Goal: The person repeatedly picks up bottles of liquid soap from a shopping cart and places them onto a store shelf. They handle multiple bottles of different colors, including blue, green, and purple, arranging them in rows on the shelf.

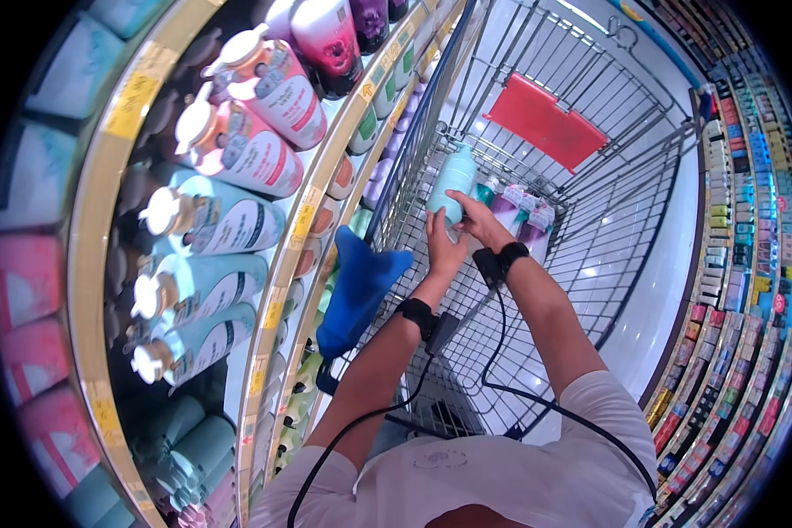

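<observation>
A pale turquoise bottle (pixel 454 176) is held over the shopping cart (pixel 642 238), its narrower end pointing away from me. My left hand (pixel 445 246) grips its near end from the left. My right hand (pixel 477 216) wraps its fingers over the same end from the right. Just beyond my right hand, several purple and green bottles (pixel 507 204) lie in the cart's far part. Both wrists wear black bands with small boxes and cables.
Shelves on the left hold pink pump bottles (pixel 246 145) and light blue pump bottles (pixel 216 216). A blue cover (pixel 354 286) hangs at the cart's left side. Toward the cart's far end is a red panel (pixel 546 119). Packed shelves (pixel 739 255) stand on the right.
</observation>
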A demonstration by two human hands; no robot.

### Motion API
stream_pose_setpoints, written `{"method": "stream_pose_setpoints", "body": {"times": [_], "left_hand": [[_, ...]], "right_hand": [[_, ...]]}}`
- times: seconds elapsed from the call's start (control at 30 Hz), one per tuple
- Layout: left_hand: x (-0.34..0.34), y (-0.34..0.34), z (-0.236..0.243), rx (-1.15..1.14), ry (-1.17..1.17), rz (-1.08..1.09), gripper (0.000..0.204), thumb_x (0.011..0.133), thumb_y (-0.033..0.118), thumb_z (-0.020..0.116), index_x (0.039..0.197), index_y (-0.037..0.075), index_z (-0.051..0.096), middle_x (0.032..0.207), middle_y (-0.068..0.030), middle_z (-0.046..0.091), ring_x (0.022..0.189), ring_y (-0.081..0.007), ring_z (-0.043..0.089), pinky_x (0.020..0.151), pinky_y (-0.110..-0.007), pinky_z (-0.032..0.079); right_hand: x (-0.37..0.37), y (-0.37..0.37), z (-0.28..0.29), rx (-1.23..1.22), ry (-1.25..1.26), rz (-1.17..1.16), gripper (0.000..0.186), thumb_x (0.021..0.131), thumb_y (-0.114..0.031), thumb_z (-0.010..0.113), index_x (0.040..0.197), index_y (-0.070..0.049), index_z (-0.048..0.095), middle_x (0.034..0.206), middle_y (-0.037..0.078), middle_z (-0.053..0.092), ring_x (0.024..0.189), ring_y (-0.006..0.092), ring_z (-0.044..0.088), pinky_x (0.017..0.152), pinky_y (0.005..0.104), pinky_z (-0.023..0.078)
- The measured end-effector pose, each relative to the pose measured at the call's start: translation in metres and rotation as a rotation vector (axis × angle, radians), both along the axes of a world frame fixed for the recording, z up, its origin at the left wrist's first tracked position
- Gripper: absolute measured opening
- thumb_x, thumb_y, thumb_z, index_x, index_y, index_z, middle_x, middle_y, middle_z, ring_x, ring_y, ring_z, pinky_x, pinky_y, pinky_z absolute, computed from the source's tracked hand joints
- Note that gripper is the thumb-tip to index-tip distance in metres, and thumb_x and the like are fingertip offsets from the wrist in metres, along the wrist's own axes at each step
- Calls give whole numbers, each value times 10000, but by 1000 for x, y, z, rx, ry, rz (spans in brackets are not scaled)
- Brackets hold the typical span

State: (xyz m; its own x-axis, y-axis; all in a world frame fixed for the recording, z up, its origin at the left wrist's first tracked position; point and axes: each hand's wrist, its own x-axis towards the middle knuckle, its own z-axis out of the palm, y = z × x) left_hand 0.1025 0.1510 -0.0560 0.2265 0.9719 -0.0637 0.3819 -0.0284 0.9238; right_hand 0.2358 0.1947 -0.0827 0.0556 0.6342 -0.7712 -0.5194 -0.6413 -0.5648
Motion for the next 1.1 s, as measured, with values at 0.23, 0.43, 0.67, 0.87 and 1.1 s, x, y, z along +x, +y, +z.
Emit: {"method": "stream_pose_setpoints", "body": {"times": [0.23, 0.43, 0.67, 0.87, 1.1], "left_hand": [[-75, -40, 128, -123, -335, -200, 699, 832, 167, 661, 1415, 52, 293, 1394, -213, 348, 1249, -317, 422, 952, -384, 405], [-151, -105, 247, 55, -491, -309, 770, 850, 194, 657, 1426, -5, 186, 1362, -167, 379, 1217, -249, 434, 977, -383, 388], [-285, -190, 279, -164, -664, -210, 782, 852, 191, 649, 1432, 19, 154, 1338, -139, 390, 1220, -218, 420, 1010, -349, 363], [-355, -241, 262, -322, -705, -90, 698, 907, 324, 536, 1442, 51, 179, 1342, -132, 386, 1221, -218, 419, 1014, -340, 355], [-403, -254, 295, -495, -760, 32, 723, 905, 432, 522, 1410, 11, 220, 1289, -157, 455, 1167, -236, 494, 978, -351, 400]], "right_hand": [[-31, -107, 176, 299, -226, -3, 672, 672, -263, 819, 1181, 39, 501, 1078, 119, 595, 969, 206, 591, 811, 327, 492], [-116, -202, 292, 765, -844, 417, 735, 628, -271, 845, 1183, 26, 465, 1105, 120, 568, 969, 191, 573, 839, 331, 481], [-203, -250, 312, 795, -458, 679, 565, 827, -366, 669, 1227, -34, 448, 1045, 63, 547, 824, 125, 582, 602, 258, 527], [-288, -260, 311, 605, -156, 890, 708, 903, -531, 491, 1302, 43, 378, 900, 124, 599, 650, 168, 638, 447, 259, 521], [-348, -248, 330, 483, -224, 990, 693, 897, -611, 421, 1041, 55, 546, 699, 99, 593, 452, 147, 562, 373, 234, 460]]}}
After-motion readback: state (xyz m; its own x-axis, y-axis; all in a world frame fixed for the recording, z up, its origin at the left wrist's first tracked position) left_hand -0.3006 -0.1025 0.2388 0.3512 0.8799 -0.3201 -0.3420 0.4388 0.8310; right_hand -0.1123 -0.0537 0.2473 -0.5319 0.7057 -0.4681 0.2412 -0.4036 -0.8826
